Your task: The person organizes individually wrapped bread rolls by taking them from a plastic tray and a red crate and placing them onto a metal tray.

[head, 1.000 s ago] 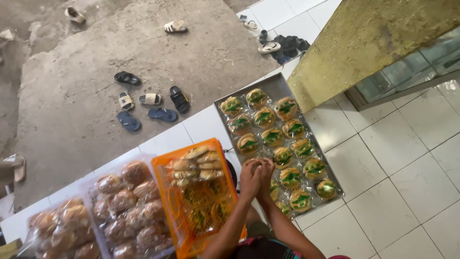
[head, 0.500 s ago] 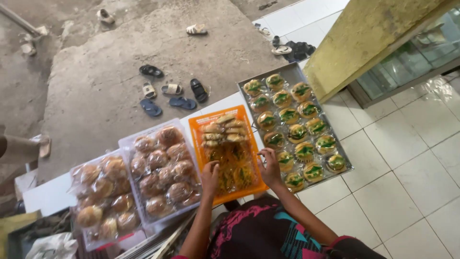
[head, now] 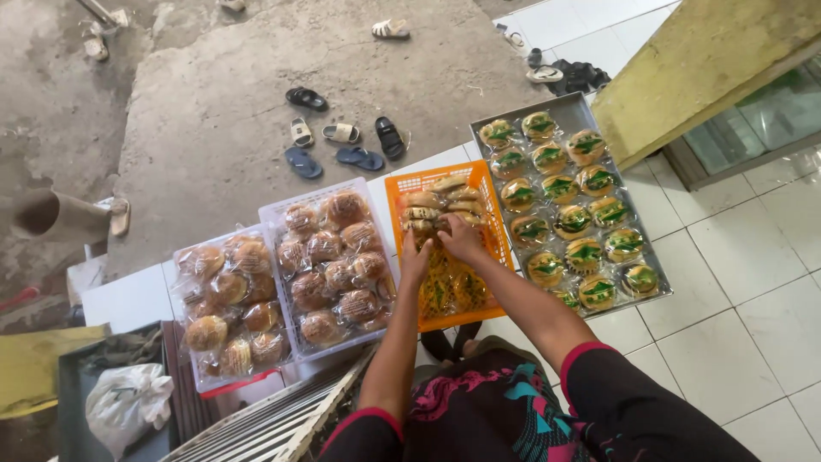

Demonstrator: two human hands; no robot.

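Clear plastic crates (head: 329, 265) of wrapped buns sit at the left. In the orange basket (head: 487, 227), the left hand (head: 415, 257) and right hand (head: 462, 238) rest half-curled on wrapped buns (head: 432, 205), perhaps to pack rows tightly; their grip is unclear. A metal tray (head: 654, 235) lies just right.

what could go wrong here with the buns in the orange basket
The wrapped buns are piled at the far end of the orange basket, where both the left hand and right hand press in; the pile might topple or get squashed. The basket sits tight against the metal tray, so a nudge could shift it.
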